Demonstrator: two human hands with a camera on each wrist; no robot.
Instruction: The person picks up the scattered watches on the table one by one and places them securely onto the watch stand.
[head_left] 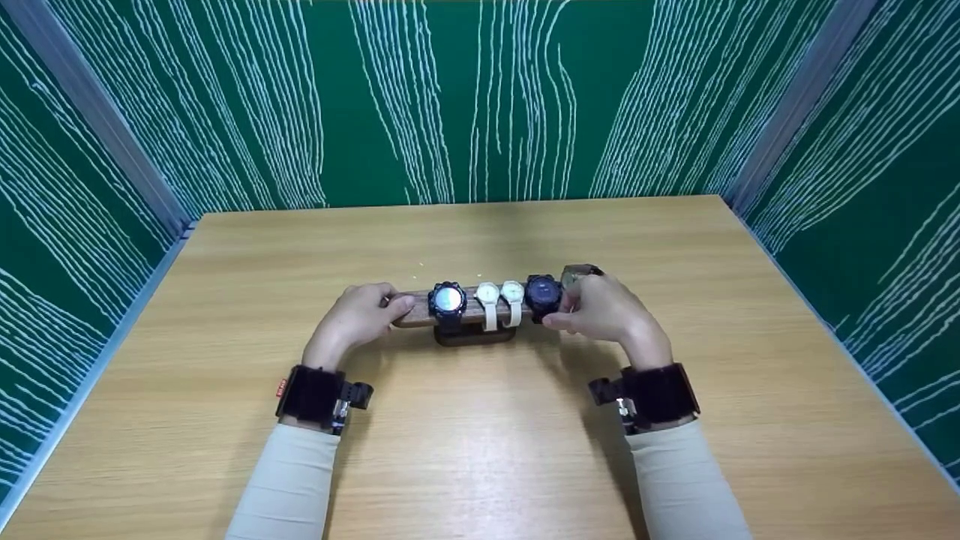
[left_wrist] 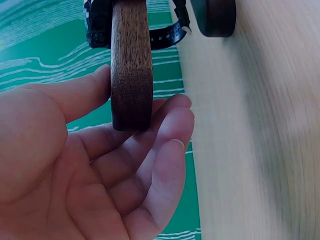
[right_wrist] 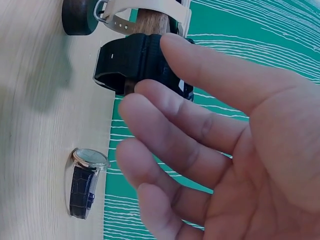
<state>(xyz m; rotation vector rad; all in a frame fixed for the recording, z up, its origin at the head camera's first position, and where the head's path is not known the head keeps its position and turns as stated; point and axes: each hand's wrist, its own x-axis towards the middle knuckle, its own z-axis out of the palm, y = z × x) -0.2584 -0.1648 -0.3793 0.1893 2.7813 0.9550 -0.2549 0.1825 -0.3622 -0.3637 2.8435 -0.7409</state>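
Observation:
A wooden watch stand (head_left: 414, 309) with a horizontal bar bears several wristwatches. My left hand (head_left: 360, 315) holds the bar's left end, thumb on one face and fingers curled behind and under it in the left wrist view. Along the bar sit a black watch with a bright dial (head_left: 448, 299), two white-strapped watches (head_left: 488, 294) and, at the right end, a dark chunky watch (head_left: 543, 291). My right hand (head_left: 604, 309) pinches this dark watch between thumb and index finger; its other fingers are loosely bent. The bar's right end is partly hidden by that watch and fingers.
A watch with a dark leather strap (right_wrist: 84, 187) lies on the wooden table (head_left: 472, 420), just behind my right hand in the head view. The stand's base (head_left: 474, 336) rests on the tabletop. Green walls with white lines (head_left: 465, 97) enclose the table's back and sides.

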